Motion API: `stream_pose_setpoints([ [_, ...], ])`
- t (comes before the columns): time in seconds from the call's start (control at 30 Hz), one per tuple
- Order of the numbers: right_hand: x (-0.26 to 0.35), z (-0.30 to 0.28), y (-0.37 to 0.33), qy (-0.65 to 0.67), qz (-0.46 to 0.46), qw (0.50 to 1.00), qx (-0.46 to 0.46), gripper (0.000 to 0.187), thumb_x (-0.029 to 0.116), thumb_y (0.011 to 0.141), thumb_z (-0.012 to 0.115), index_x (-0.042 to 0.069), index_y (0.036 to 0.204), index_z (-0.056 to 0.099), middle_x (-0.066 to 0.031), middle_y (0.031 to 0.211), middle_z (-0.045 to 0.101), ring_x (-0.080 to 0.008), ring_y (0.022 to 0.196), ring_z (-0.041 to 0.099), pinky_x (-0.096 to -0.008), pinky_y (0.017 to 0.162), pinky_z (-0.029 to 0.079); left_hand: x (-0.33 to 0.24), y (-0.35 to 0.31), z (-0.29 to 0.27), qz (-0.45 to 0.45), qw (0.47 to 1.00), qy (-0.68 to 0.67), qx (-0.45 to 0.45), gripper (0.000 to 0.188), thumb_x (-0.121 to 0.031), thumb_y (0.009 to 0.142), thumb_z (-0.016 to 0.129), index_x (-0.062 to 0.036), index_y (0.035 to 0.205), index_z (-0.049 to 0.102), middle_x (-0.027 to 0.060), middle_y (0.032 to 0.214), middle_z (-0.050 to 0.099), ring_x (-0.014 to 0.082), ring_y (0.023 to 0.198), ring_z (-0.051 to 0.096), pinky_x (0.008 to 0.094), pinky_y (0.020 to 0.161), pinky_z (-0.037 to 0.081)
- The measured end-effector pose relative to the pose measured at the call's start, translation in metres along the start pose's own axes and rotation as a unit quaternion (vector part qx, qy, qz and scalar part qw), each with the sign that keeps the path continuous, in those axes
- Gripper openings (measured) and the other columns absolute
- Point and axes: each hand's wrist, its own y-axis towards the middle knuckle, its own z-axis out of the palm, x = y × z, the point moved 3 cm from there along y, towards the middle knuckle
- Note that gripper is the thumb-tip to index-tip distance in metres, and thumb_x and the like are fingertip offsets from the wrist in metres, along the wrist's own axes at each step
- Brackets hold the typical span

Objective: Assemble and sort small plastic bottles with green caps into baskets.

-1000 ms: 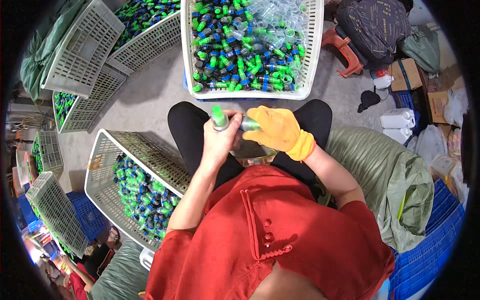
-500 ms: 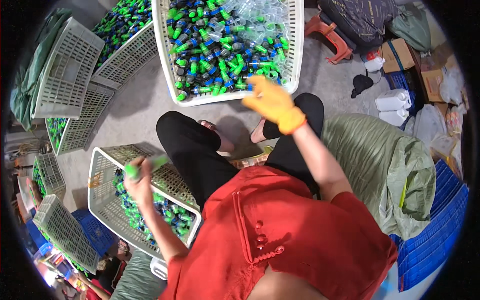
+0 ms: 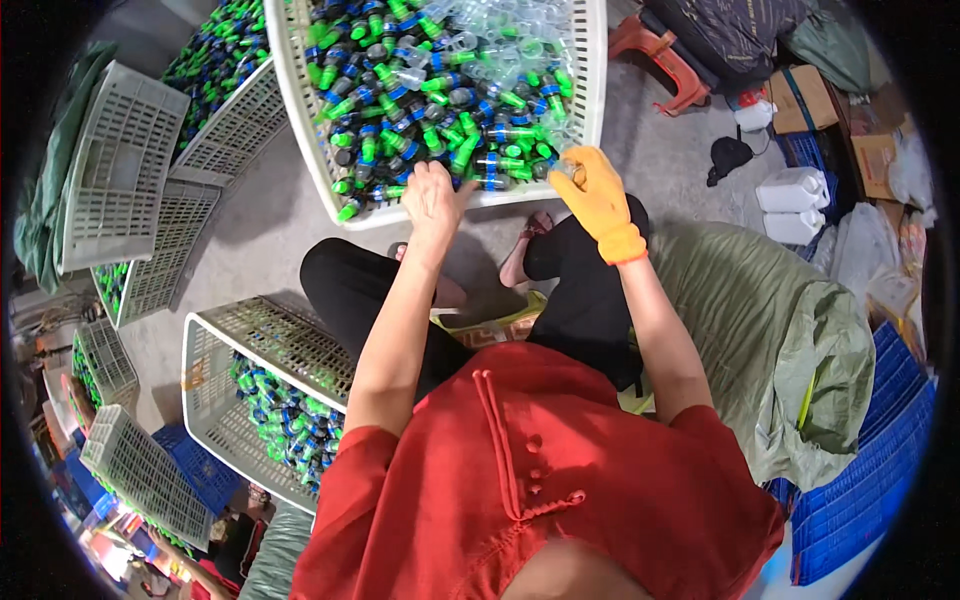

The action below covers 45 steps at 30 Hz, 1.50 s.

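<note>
A large white crate (image 3: 312,150) in front of me holds many small bottle-like pieces (image 3: 440,125) in green, blue and black, and a heap of clear plastic cups or caps (image 3: 515,40). My bare left hand (image 3: 433,203) reaches over its near rim, thumb apart from the bent fingers; the fingertips point down at the pieces and nothing shows in them. At the near right corner my right hand (image 3: 600,195), in a yellow-orange glove, is closed with thumb and fingers pinched round what looks like a clear plastic cap (image 3: 564,169).
A tilted white crate (image 3: 200,375) with similar pieces stands by my left leg. Several more filled crates (image 3: 112,170) line the left side. To the right lie a green-grey tarp (image 3: 720,320), white jugs (image 3: 793,205), a red stool (image 3: 665,60) and cardboard boxes (image 3: 803,100).
My left hand has come from above the tilted crate to the big crate's near rim; the green piece it held is gone from it. The gloved hand has shifted right, its fingers now pinched.
</note>
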Motion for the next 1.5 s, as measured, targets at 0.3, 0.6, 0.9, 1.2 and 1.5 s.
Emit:
stream_pose_setpoints([
  [0.3,0.056,0.007,-0.027,0.264,0.061,0.95,0.154,0.027,0.011,0.085,0.064,0.005,0.11,0.054,-0.0031,0.094,0.06,-0.0134,0.08,0.058,-0.0278,0.071,0.048,-0.023,-0.055,-0.049,0.084,0.954,-0.225,0.181,0.027,-0.013,0.08,0.067,0.0021,0.099,0.054,0.0241,0.087,0.058,0.0395,0.081,0.06,0.0445,0.071,0.048],
  [0.6,0.112,0.029,-0.113,0.012,-0.237,0.924,0.3,0.033,0.024,0.081,0.068,0.008,0.104,0.051,-0.013,0.086,0.057,-0.026,0.074,0.06,-0.0342,0.066,0.05,-0.014,-0.141,-0.078,0.063,0.873,-0.352,0.331,0.03,-0.009,0.079,0.064,-0.0009,0.105,0.052,0.0227,0.076,0.062,0.042,0.076,0.062,0.0446,0.064,0.048],
  [0.9,0.095,0.053,-0.116,0.275,0.067,0.912,0.297,0.035,0.026,0.081,0.069,0.008,0.104,0.05,-0.0102,0.079,0.055,-0.0287,0.062,0.056,-0.0351,0.055,0.046,-0.021,-0.137,-0.07,0.017,0.981,-0.118,0.15,0.034,-0.012,0.074,0.074,-0.0033,0.099,0.053,0.016,0.069,0.061,0.0268,0.07,0.062,0.0358,0.065,0.05],
  [1.2,0.149,0.0,-0.097,-0.011,-0.425,0.872,0.243,0.025,0.024,0.085,0.064,0.008,0.1,0.052,-0.0064,0.075,0.05,-0.0222,0.065,0.053,-0.0319,0.06,0.044,-0.033,-0.129,-0.102,0.14,0.813,-0.465,0.321,0.038,-0.007,0.073,0.072,-0.005,0.101,0.046,0.0189,0.074,0.063,0.0401,0.072,0.064,0.0469,0.062,0.051],
  [1.5,0.101,0.053,-0.107,0.407,0.393,0.765,0.307,0.025,0.032,0.081,0.067,0.011,0.089,0.056,-0.0061,0.073,0.055,-0.0256,0.062,0.057,-0.0353,0.056,0.045,-0.037,-0.116,-0.109,0.005,0.985,-0.052,0.166,0.047,-0.016,0.075,0.074,-0.0007,0.108,0.045,0.0212,0.082,0.065,0.0342,0.083,0.067,0.0402,0.074,0.052],
])
